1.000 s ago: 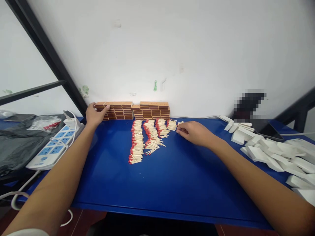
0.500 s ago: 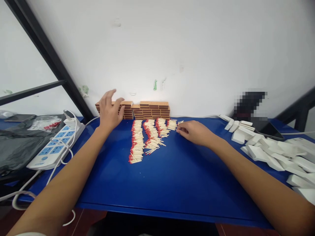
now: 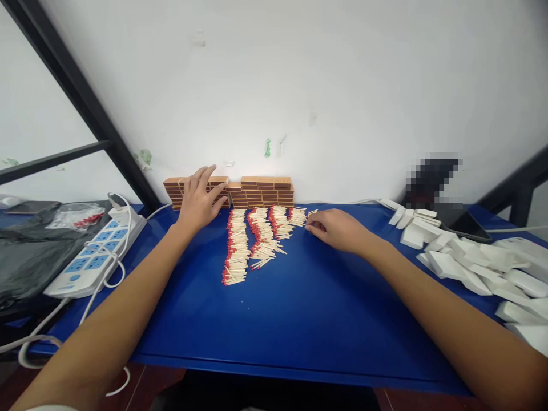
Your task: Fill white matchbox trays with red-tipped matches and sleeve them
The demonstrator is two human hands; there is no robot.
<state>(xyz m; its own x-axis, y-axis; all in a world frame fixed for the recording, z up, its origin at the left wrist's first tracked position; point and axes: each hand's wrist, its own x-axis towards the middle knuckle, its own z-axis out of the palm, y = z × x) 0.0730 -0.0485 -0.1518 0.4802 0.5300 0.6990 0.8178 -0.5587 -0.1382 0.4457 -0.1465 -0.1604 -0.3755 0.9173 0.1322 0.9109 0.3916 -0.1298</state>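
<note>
**Stacked matchboxes and loose matches on a blue table**

Brown matchboxes stand in two neat stacks, left and right, at the far edge of the table, against a pale wall. Just on the near side of the right stack, red-tipped matches lie in four uneven rows, the leftmost row longest.

The person's left hand is at the left stack, fingers spread and thumb well apart, with nothing seen in its grasp; whether the fingertips touch the boxes cannot be told. The right hand is low at the right end of the matches, fingers curled close together; whether it pinches a match is hidden.

The boxes look light, stiff and easily dented, and their stacks probably slide apart if pushed. A gentle hold on a box's two short ends seems safest. The matches look thin, brittle and quick to roll; the bare wooden stems, away from the red heads, seem the best place to pinch.

A power strip lies left, and small white boxes are heaped right.
</note>
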